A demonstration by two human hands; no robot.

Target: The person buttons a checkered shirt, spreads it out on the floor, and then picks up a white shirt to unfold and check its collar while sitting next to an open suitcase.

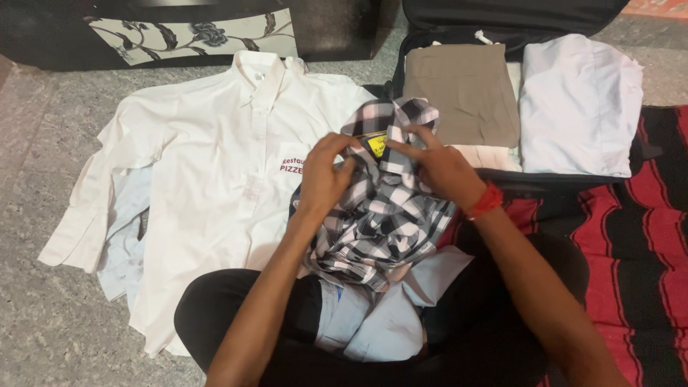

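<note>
A crumpled black-and-white checked shirt (380,222) lies in my lap, with a yellow label at its collar. My left hand (324,175) and my right hand (438,166) both grip the shirt's collar, one at each side of the label. A red thread band circles my right wrist. Under the checked shirt, a pale blue garment (390,315) rests on my crossed legs.
A white long-sleeved shirt (208,165) is spread flat on the stone floor at left, over another pale garment. An open black suitcase (530,18) behind holds folded khaki trousers (466,89) and a folded light shirt (577,104). A red-and-black striped cloth (638,236) lies at right.
</note>
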